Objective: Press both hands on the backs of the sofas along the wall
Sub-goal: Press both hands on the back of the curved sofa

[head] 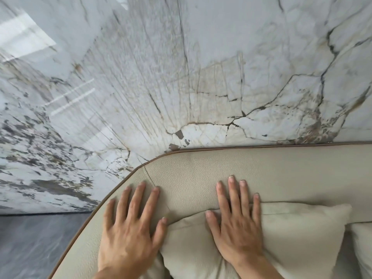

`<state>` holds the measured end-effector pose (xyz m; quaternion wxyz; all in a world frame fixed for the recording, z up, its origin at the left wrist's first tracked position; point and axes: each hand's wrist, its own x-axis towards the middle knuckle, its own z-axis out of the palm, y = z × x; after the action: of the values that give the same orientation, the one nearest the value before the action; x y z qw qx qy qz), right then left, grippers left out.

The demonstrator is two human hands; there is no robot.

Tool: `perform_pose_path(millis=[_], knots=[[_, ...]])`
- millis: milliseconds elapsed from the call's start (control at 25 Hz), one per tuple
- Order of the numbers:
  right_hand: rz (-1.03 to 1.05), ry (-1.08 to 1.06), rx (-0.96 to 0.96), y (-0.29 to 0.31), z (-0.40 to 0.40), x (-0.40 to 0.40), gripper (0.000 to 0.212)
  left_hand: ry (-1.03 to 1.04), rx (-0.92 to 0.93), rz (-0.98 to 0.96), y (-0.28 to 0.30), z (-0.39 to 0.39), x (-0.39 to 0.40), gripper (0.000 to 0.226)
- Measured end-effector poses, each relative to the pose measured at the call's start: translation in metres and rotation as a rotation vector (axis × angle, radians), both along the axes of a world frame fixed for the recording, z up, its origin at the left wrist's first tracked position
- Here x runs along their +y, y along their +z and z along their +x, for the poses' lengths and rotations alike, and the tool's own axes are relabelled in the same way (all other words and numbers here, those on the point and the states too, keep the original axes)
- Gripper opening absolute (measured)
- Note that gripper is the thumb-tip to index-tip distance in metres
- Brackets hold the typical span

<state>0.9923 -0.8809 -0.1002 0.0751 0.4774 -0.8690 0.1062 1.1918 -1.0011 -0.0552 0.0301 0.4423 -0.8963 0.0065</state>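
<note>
The beige leather sofa back [281, 174] with brown piping runs along the marble wall and curves down at its left corner. My left hand [130, 228] lies flat on that curved corner, fingers spread, palm on the leather. My right hand [237, 224] rests flat with its palm on a beige cushion [298, 238] and its fingertips reaching onto the sofa back above. Neither hand holds anything.
The glossy white marble wall [181, 77] with dark veins rises directly behind the sofa. A grey floor [36, 244] shows at the lower left beside the sofa's end. A second cushion [362, 244] peeks in at the right edge.
</note>
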Motion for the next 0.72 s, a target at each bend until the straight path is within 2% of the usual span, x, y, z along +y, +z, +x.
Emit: perform_pose_path(millis=[240, 480, 720], knots=[[-0.003, 0.006, 0.004, 0.003, 0.003, 0.001, 0.072, -0.008, 0.002, -0.016, -0.002, 0.002, -0.001, 0.068], [0.091, -0.048, 0.029, 0.027, 0.017, 0.006, 0.07, -0.023, 0.059, 0.014, -0.002, 0.004, 0.0, 0.067], [0.128, -0.236, 0.064, 0.075, 0.066, 0.019, 0.063, -0.095, 0.215, 0.188, 0.028, 0.012, 0.0, 0.064]])
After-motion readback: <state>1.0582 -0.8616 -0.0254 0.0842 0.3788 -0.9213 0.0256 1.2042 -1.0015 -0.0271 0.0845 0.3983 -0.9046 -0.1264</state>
